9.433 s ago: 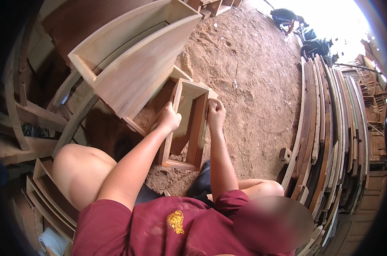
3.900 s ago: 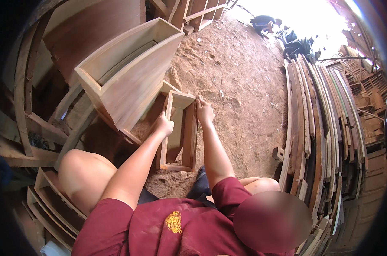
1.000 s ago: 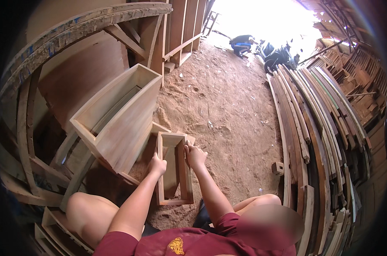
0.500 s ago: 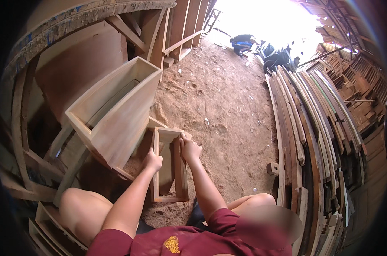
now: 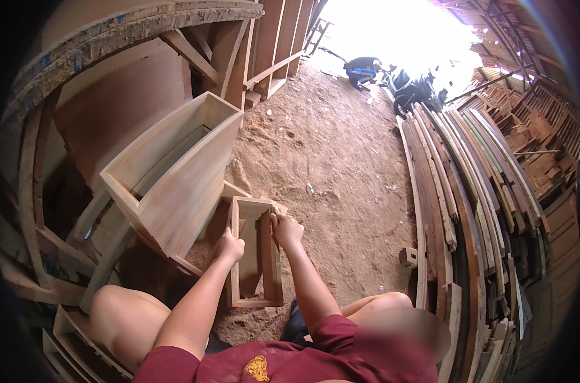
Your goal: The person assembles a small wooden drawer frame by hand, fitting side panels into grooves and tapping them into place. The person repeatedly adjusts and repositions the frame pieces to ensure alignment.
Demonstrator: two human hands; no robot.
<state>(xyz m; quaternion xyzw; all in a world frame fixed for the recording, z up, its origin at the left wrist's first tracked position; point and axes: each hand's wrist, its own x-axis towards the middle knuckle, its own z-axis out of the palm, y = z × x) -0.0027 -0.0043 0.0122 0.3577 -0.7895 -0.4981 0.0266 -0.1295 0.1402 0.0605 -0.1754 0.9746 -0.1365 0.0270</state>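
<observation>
Between my knees I hold a deep rectangular wooden frame (image 5: 257, 302), like a small drawer box, with ground showing through its middle. My left hand (image 5: 228, 245) is closed around its left side. My right hand (image 5: 286, 228) grips the far right corner, its fingers over the top edge and the thumb side inward. Left of it stands a larger, pale wooden box (image 5: 194, 191), long and open at the top. A flat wooden piece (image 5: 236, 191) juts out behind the frame, partly hidden by it.
A rough workbench (image 5: 143, 24) with wooden legs is at the left. Long boards (image 5: 440, 210) lie stacked along the right, with a small wooden block (image 5: 408, 256) beside them. Far off, a person (image 5: 361, 71) crouches near a motorbike (image 5: 411, 92) by the bright opening.
The whole view has shifted slightly, so most things sit a little lower. Both hands keep their hold on the frame. The far person's posture has changed a little.
</observation>
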